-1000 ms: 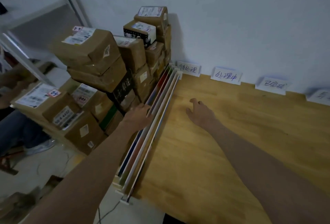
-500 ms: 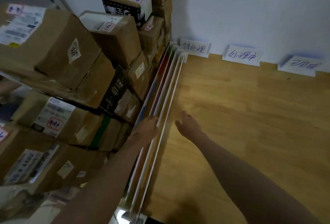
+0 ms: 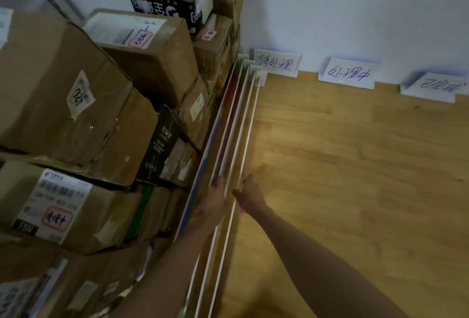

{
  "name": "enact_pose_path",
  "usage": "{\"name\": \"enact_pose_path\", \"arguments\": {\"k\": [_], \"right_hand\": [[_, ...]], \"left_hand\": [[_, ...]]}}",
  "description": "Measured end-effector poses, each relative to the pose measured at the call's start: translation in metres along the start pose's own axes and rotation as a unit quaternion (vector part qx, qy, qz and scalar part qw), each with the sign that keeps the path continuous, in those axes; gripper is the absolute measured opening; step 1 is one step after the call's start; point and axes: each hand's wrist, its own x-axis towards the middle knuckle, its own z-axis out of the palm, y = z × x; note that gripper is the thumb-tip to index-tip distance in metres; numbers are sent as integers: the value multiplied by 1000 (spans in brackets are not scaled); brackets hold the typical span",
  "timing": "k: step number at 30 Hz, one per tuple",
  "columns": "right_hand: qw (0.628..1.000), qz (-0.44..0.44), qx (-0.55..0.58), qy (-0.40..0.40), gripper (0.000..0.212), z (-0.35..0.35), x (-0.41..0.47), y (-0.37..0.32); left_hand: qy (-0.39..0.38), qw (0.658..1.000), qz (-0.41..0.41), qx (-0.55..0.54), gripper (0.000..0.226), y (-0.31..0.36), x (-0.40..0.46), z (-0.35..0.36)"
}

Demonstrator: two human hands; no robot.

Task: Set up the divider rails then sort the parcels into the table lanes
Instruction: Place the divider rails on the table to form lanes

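Head view: cardboard parcels point(image 3: 106, 104) seen stacked high at left, contents hidden, all taped closed, shipping labels on most. Divider rails point(image 3: 241, 124) bunched together on edge along left side of wooden desk point(image 3: 355, 178), squeezed between parcel stack and bare desk, far ends touching white wall point(image 3: 355, 8). Left hand point(image 3: 212, 203) laid on rails, fingers point(image 3: 218, 182) curled over inner ones. Right hand point(image 3: 250, 197) placed against outermost rail, fingers loosely spread, grip can't be told. Three handwritten paper signs point(image 3: 346, 74) propped along wall at desk's back edge.
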Motion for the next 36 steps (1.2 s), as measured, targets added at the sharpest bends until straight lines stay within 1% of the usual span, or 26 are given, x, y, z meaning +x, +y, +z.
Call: {"name": "enact_pose_path", "arguments": {"k": [2,4,7,12,16,17,21,24,28,32,36], "right_hand": [[1000,6,14,-2,46,3,-1,-2],[999,13,32,3,37,6,-2,-3],[998,22,50,10,33,7,-4,-5],[998,14,50,26,37,5,-13,-7],[1000,10,-5,28,55,-1,-17,-1],[999,9,-17,32,57,-4,-19,1],[997,4,-39,72,46,-17,-28,8],[994,5,-49,98,51,-33,-37,11],[989,2,-47,137,43,-63,-56,13],[982,-7,-60,182,44,-90,-83,14],[972,7,-63,227,45,-104,-113,17]], "left_hand": [[2,1000,-6,5,42,-1,2,1],[2,1000,-6,-1,45,-1,3,2],[7,1000,4,-15,48,-1,3,1],[24,1000,11,0,43,-2,1,2],[30,999,15,10,42,1,-2,-1],[31,999,16,13,41,2,-2,-2],[40,999,18,19,44,9,-8,-8],[42,999,24,10,47,17,-15,-16],[45,998,35,13,49,29,-22,-35],[38,998,54,2,48,42,-32,-55],[54,997,63,-2,48,53,-48,-69]]}}
